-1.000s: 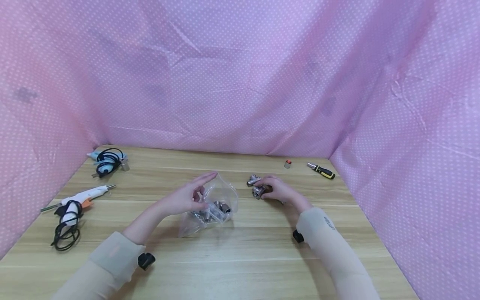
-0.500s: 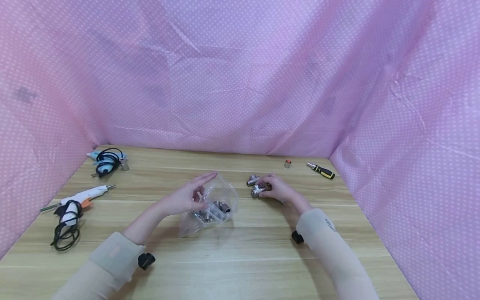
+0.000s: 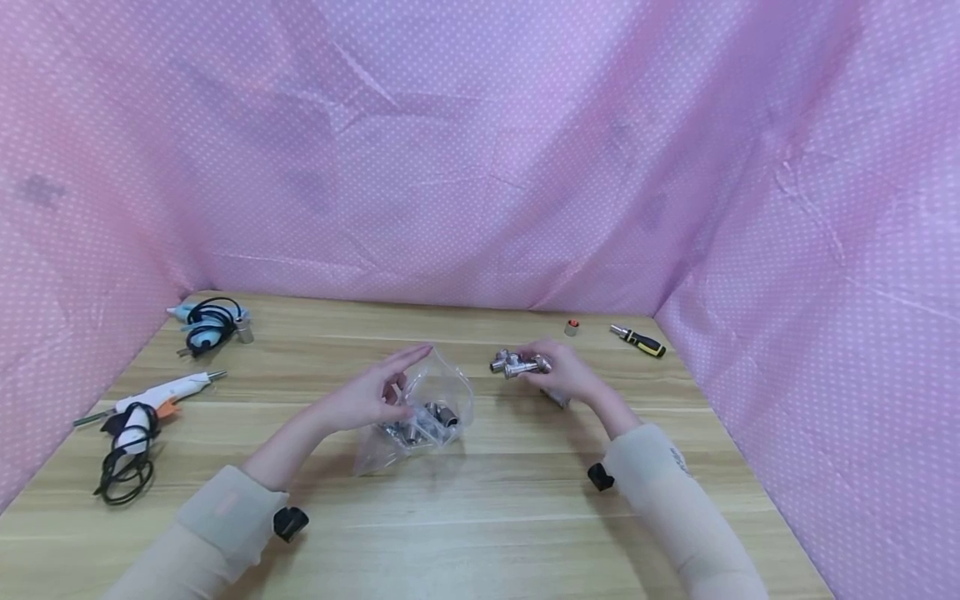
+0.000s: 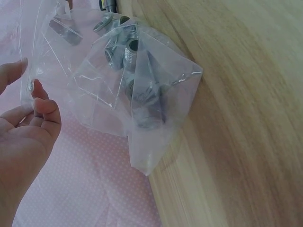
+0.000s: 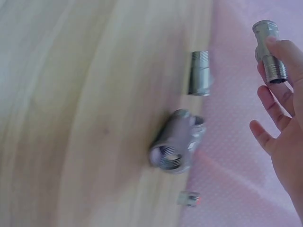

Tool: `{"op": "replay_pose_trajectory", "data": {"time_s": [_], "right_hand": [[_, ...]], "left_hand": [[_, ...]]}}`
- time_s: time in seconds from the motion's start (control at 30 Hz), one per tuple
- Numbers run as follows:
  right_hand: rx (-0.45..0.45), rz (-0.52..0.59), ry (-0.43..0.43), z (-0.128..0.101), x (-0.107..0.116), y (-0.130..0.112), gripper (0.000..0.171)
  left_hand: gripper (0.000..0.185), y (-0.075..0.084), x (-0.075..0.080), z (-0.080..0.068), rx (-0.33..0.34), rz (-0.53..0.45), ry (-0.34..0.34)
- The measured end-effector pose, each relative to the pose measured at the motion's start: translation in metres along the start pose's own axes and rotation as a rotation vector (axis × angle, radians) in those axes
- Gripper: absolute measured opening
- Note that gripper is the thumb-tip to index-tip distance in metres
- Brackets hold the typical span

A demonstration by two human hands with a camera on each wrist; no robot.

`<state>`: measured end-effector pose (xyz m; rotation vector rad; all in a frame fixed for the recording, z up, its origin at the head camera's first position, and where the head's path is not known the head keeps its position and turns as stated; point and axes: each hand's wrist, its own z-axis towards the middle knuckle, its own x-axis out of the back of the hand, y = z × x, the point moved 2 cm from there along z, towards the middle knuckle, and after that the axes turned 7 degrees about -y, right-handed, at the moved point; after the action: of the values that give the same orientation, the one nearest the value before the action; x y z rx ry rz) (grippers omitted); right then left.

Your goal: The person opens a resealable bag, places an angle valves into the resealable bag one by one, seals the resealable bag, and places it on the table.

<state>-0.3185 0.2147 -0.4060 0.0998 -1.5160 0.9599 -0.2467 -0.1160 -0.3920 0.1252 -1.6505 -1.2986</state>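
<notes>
My left hand [image 3: 367, 396] holds the rim of a clear plastic bag [image 3: 375, 454], index finger stretched along its mouth and other fingers curled. Inside the bag lie several shiny metal pipe fittings [image 4: 131, 54], some threaded, seen through the plastic. My right hand [image 3: 566, 372] pinches a metal tee fitting [image 5: 267, 47] between thumb and fingers, lifted off the table. Another metal fitting [image 3: 498, 361] lies on the table just beyond it. Below the right hand rests a larger metal fitting [image 5: 173, 139], mostly hidden in the head view.
A small metal cylinder with a red end [image 3: 572, 327] and a yellow-black screwdriver [image 3: 639, 340] lie at the back right. On the left are a white glue gun [image 3: 161, 393], a blue glue gun [image 3: 202, 335] and a metal cylinder [image 3: 244, 331]. Pink dotted cloth [image 3: 450, 167] surrounds the wooden table.
My right hand has lifted the tee fitting off the table and turned it, so more of it shows. The left hand and bag have kept their place.
</notes>
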Motion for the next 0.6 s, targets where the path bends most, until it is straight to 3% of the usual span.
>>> {"op": "replay_pose_trajectory", "data": {"time_s": [0.3, 0.6], "right_hand": [[0.129, 0.005, 0.108, -0.005, 0.018, -0.031, 0.042], [0.148, 0.052, 0.242, -0.008, 0.024, -0.069, 0.036]], "left_hand": [[0.093, 0.000, 0.001, 0.001, -0.003, -0.001, 0.004], [0.092, 0.000, 0.001, 0.002, 0.017, -0.020, -0.007]]}}
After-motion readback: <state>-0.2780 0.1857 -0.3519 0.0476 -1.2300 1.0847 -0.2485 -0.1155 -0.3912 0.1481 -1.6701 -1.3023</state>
